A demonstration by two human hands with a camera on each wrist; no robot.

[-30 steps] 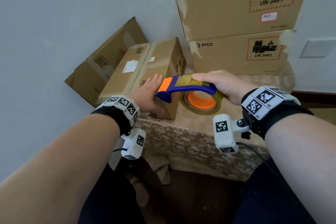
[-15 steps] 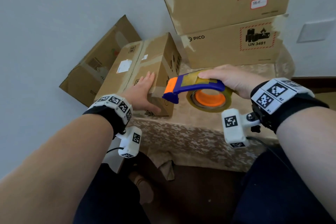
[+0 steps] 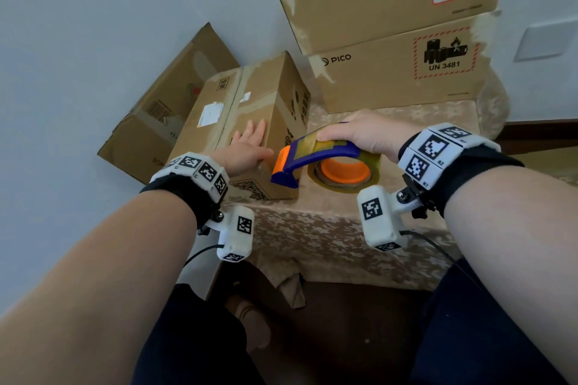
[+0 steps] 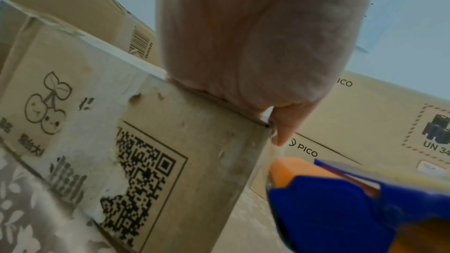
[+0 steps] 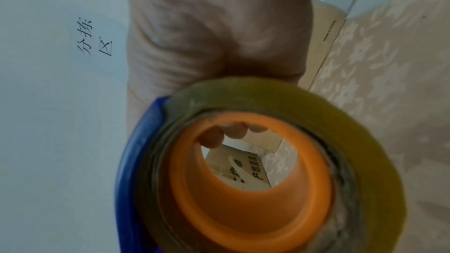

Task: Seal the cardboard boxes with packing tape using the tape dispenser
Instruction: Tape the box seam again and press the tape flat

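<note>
A small cardboard box (image 3: 250,109) stands on the cloth-covered table (image 3: 328,228), its QR-coded end (image 4: 151,176) facing me. My left hand (image 3: 247,147) lies flat on its top near the front right corner, fingers straight, thumb over the edge. My right hand (image 3: 359,131) grips the blue and orange tape dispenser (image 3: 316,159) by its handle, palm on top. The dispenser's orange nose (image 4: 289,170) hovers right beside the box's front right edge. The roll of clear tape (image 5: 255,170) fills the right wrist view.
Two large PICO boxes (image 3: 400,66) are stacked at the back of the table against the wall. Another cardboard box (image 3: 162,109) leans against the wall to the left, off the table. The tablecloth hangs over the near edge.
The left hand has slid further onto the box top. The dispenser has stayed close beside the box's front right corner. The head view has tilted down a little.
</note>
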